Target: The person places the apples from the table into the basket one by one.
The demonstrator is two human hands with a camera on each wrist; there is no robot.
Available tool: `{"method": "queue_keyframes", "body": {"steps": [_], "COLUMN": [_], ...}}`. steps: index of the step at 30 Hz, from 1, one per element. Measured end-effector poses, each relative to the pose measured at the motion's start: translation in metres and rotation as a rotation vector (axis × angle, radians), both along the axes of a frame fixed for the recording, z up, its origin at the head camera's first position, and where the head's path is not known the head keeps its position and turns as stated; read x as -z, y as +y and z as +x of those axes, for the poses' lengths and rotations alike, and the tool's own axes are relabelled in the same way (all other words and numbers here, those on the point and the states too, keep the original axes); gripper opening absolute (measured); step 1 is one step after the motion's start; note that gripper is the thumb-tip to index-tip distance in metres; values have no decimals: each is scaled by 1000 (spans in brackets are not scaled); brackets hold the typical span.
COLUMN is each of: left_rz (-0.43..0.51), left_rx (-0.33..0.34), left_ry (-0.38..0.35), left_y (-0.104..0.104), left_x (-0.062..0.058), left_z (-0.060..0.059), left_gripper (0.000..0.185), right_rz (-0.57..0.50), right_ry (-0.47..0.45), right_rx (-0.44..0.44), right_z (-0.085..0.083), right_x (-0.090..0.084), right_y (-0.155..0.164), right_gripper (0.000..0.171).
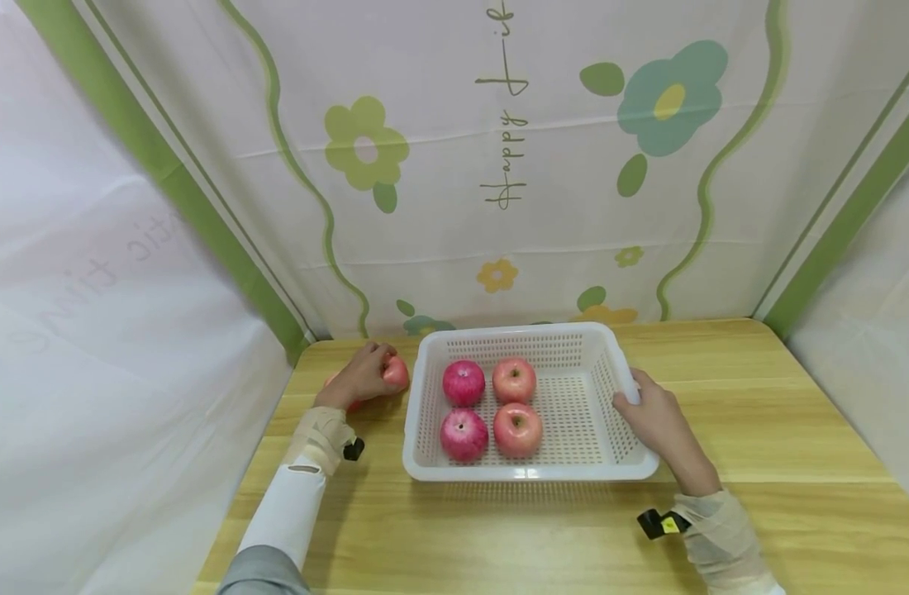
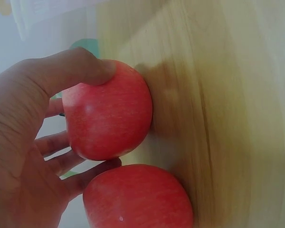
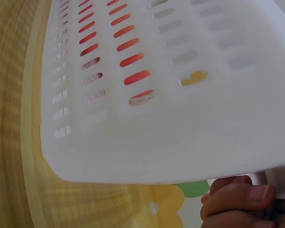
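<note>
A white slotted plastic basket (image 1: 529, 473) stands on the wooden table and holds several red apples (image 1: 464, 383). Left of the basket my left hand (image 1: 376, 368) grips another red apple (image 1: 397, 373) that rests on the table. In the left wrist view the thumb (image 2: 71, 66) lies over this apple (image 2: 107, 111) and the fingers curl under its far side. A second loose apple (image 2: 137, 197) lies right beside it, touching my fingers. My right hand (image 1: 636, 398) holds the basket's right rim, its fingers (image 3: 237, 197) curled under the edge of the basket wall (image 3: 180, 118).
The light wooden table (image 1: 759, 430) is enclosed by white curtains with green stripes and flowers (image 1: 670, 99) at the back and both sides. Bare tabletop lies in front of the basket and to its right. Small black wrist devices (image 1: 659, 523) sit on both forearms.
</note>
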State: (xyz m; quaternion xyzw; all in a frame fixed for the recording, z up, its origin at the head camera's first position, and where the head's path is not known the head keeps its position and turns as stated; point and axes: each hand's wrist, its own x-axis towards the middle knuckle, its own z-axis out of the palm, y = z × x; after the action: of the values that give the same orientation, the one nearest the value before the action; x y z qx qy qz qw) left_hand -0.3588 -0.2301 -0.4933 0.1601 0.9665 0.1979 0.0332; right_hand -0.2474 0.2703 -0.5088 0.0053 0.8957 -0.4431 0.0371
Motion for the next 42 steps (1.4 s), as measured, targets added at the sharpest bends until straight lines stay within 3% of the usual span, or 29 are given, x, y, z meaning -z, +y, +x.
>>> {"method": "queue_keyframes", "body": {"steps": [27,42], "left_rz": [-19,9], "left_rx": [-11,-24], "left_ry": [-11,31], "left_y": [-2,-2], "left_x": [1,-10], "left_z": [-2,5], "left_gripper": [66,66], "right_rz": [3,2], "right_ry": [3,-1], "right_rx": [-1,2], "right_z": [0,0], "right_x": [0,0], "right_y": [0,0], "right_gripper": [70,71]}}
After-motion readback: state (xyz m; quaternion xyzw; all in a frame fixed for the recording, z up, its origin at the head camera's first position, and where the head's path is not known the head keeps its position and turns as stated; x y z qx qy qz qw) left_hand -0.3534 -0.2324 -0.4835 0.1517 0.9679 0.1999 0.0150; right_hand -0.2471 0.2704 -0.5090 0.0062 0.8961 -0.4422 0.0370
